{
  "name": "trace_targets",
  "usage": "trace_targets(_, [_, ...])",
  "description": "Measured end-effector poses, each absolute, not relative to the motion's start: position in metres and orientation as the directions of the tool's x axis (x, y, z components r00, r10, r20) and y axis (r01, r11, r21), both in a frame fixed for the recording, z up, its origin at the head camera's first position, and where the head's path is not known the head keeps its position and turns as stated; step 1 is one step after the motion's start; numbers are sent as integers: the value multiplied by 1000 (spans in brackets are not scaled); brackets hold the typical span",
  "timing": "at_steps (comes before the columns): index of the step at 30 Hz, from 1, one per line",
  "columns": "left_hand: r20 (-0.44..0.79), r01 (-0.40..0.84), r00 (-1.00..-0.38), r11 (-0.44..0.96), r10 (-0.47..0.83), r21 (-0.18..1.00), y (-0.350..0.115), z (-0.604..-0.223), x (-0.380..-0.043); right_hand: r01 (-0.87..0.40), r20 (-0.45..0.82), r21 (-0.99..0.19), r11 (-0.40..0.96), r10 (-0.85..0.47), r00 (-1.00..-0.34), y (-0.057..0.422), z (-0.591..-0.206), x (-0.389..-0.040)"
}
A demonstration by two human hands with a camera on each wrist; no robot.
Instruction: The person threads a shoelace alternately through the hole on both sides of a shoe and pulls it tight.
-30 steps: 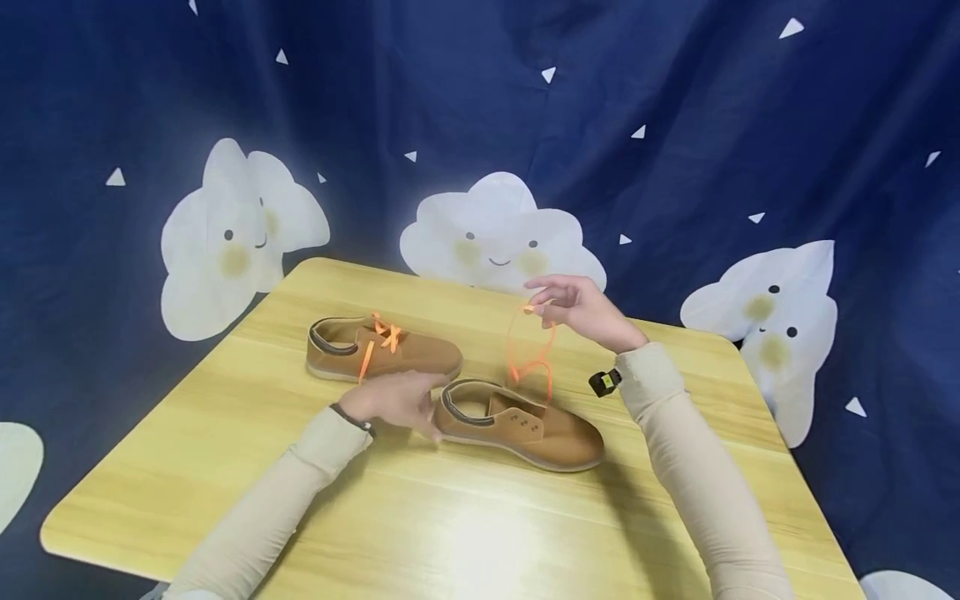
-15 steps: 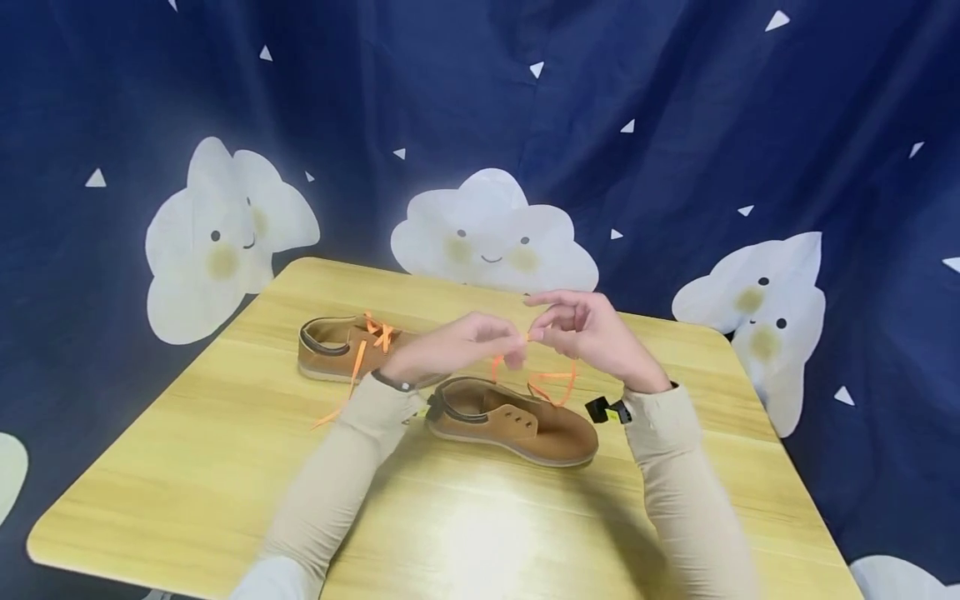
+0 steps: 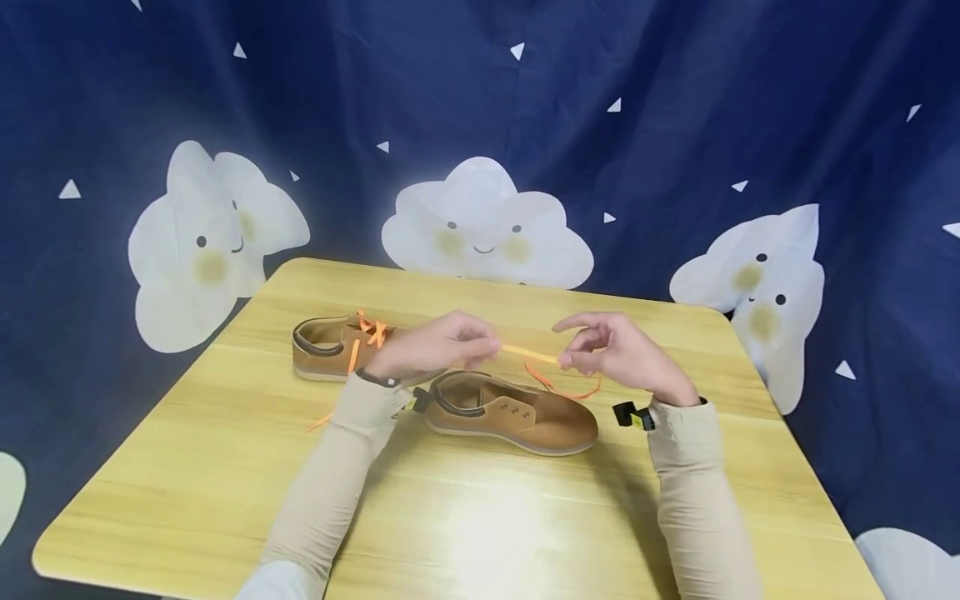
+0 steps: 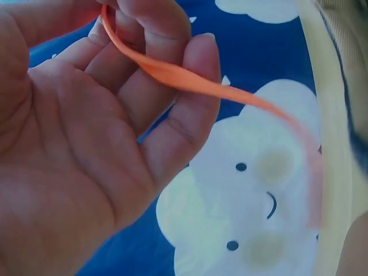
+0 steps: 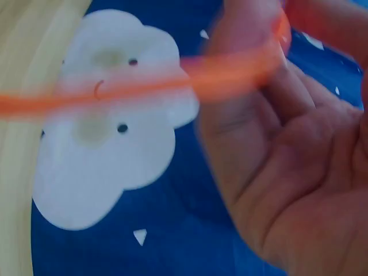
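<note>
An orange shoelace (image 3: pixel 529 354) is stretched between my two hands above the nearer brown shoe (image 3: pixel 557 421). My left hand (image 3: pixel 437 343) pinches one part of it between thumb and finger; in the left wrist view the shoelace (image 4: pixel 172 76) runs across the curled fingers. With thumb and index finger my right hand (image 3: pixel 621 354) pinches another part, its other fingers bent loosely. A loose length of lace droops behind the shoe's toe. The near shoe's visible eyelets hold no lace. A second brown shoe (image 3: pixel 318 360) with orange lacing stands to the left, its toe hidden behind my left hand.
Both shoes stand on a light wooden table (image 3: pixel 187 467) with rounded corners. Behind it hangs a dark blue curtain (image 3: pixel 337 92) with white smiling clouds. A black wrist camera (image 3: pixel 633 415) sits at my right cuff.
My left hand has left the near shoe's heel, risen to the right and taken hold of the shoelace. The hands have since drawn apart, stretching it; my right hand moved lower and rightward.
</note>
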State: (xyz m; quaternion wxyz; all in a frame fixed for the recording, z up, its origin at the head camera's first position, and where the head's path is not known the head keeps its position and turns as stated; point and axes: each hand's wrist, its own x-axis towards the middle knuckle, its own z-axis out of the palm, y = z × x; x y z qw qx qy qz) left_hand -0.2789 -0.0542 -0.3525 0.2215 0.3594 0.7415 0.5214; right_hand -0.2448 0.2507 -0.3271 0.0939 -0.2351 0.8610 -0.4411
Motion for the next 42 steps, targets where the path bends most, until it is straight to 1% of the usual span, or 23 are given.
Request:
trace_targets(5, [45, 376, -654, 273, 755, 886, -63, -350, -282, -332, -31, -767, 549, -548, -836, 269, -323, -242])
trace_targets(11, [23, 421, -658, 343, 752, 840, -68, -347, -284, -321, -152, -775, 544, -654, -741, 284, -325, -240])
trace_targets(17, [-4, 419, -625, 340, 781, 842, -70, -344, -286, -312, -240, -796, 519, -744, -624, 292, -330, -242])
trace_targets(21, [-8, 430, -611, 341, 791, 836, -68, -345, -284, -320, -276, -781, 536, -756, -593, 291, -334, -242])
trace_targets(24, [-14, 481, -576, 352, 817, 803, -61, -344, -278, -408, -237, -736, 540, -770, -592, 280, -337, -242])
trace_targets(26, [-5, 543, -528, 342, 849, 767, -54, -344, -273, -475, -167, -718, 509, -789, -591, 265, -337, -242])
trace_targets(28, [10, 607, -478, 323, 878, 726, -46, -344, -269, -537, -69, -715, 448, -810, -583, 247, -339, -242])
trace_targets(30, [29, 652, -441, 298, 897, 697, -39, -344, -267, -553, 11, -738, 386, -814, -581, 230, -339, -241])
trace_targets(32, [39, 673, -422, 284, 906, 683, -36, -344, -266, -557, 65, -760, 336, -813, -579, 219, -339, -240])
trace_targets(33, [38, 669, -425, 285, 904, 686, -35, -344, -266, -563, 82, -760, 326, -811, -580, 215, -340, -240])
trace_targets(35, [35, 661, -430, 288, 902, 693, -36, -344, -267, -571, 84, -749, 336, -807, -585, 213, -340, -239])
trace_targets(38, [30, 655, -446, 303, 895, 692, -37, -344, -267, -579, 39, -726, 370, -820, -572, 218, -345, -237])
trace_targets(40, [30, 661, -453, 314, 891, 681, -36, -345, -266, -564, -11, -737, 373, -841, -541, 223, -349, -235])
trace_targets(42, [22, 673, -447, 320, 894, 667, -34, -346, -264, -539, -44, -766, 351, -865, -501, 226, -355, -234])
